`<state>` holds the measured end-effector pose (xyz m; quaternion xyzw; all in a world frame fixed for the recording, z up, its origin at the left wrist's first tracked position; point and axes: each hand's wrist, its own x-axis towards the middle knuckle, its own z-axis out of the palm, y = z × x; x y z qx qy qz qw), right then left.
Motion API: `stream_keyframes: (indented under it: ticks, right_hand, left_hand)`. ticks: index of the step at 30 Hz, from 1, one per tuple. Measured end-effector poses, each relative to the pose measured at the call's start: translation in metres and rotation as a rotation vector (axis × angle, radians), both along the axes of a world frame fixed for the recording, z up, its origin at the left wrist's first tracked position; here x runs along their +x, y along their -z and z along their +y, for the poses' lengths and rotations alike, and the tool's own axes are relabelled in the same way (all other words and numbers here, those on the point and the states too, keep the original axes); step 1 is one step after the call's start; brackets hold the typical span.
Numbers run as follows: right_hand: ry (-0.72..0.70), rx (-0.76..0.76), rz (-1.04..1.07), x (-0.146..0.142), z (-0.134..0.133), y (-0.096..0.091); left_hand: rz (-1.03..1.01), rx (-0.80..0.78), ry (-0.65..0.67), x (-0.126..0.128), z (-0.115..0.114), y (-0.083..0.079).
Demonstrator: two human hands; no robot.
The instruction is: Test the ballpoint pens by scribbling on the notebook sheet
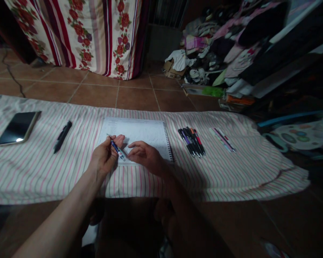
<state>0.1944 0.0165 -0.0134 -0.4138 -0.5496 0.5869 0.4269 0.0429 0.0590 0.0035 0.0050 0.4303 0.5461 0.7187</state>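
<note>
My left hand (104, 154) holds a blue and white pen (116, 149) between thumb and fingers, over the left part of an open spiral notebook (148, 130). The pen slants down to the right across my fingers. Close by on the right, my right hand (145, 154) hovers above the lower part of the page. Its fingers are partly curled and apart, with nothing in them. Faint writing shows on the page, too blurred to read.
Right of the notebook lie several dark, purple and red pens (192, 142), then a few slimmer pens (223, 139). A black pen (62, 137) and a phone (18, 128) lie left on the striped cloth (140, 182). Behind stand a floral curtain (97, 36) and piled clothes (204, 46).
</note>
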Motion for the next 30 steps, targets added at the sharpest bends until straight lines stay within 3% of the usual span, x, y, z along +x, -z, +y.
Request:
stream_keyframes:
  ticks: [7,18,30]
  right_hand:
    - [-0.049,-0.010,0.069,-0.009,0.001,0.006]
    - [-0.091,-0.030,0.140,-0.016,0.002,0.012]
    - [0.022,0.033,0.222,-0.025,0.001,0.015]
  left_hand:
    - [-0.156,-0.033,-0.078,0.000,0.002,0.002]
    - [-0.181,-0.015,-0.046,0.000,0.000,0.006]
    - [-0.184,0.029,-0.102,0.003,-0.004,-0.001]
